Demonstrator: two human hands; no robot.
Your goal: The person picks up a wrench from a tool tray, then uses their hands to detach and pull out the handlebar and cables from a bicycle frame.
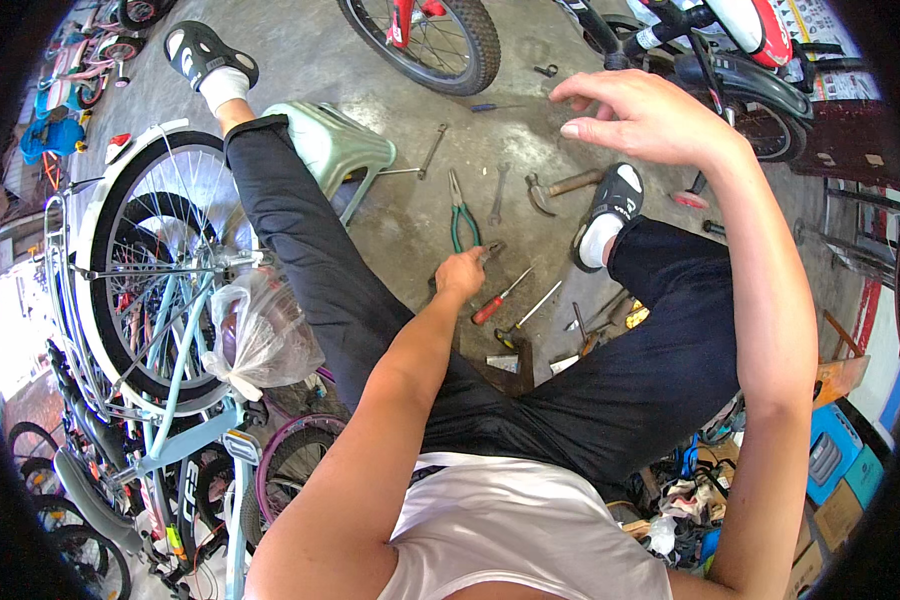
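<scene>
My left hand (459, 277) reaches down between my legs, fingers closed on what looks like a pair of pliers (493, 250); only its dark metal head shows past the fingers. Just beyond lie green-handled long-nose pliers (463, 215). A red-handled screwdriver (499, 298) rests on the concrete close to that hand. My right hand (645, 116) is raised over the floor at the right, fingers stretched out and thumb apart, holding nothing. Below it are a claw hammer (570, 187) and an open-end wrench (499, 193). A thin screwdriver (490, 107) lies left of its fingertips.
A pale green plastic stool (340, 150) stands by my left leg, with a long wrench (433, 150) beside it. A light blue bicycle (175, 370) with a plastic bag (260, 330) is at left. A bicycle front wheel (470, 50) stands ahead; boxes (840, 515) lie at lower right.
</scene>
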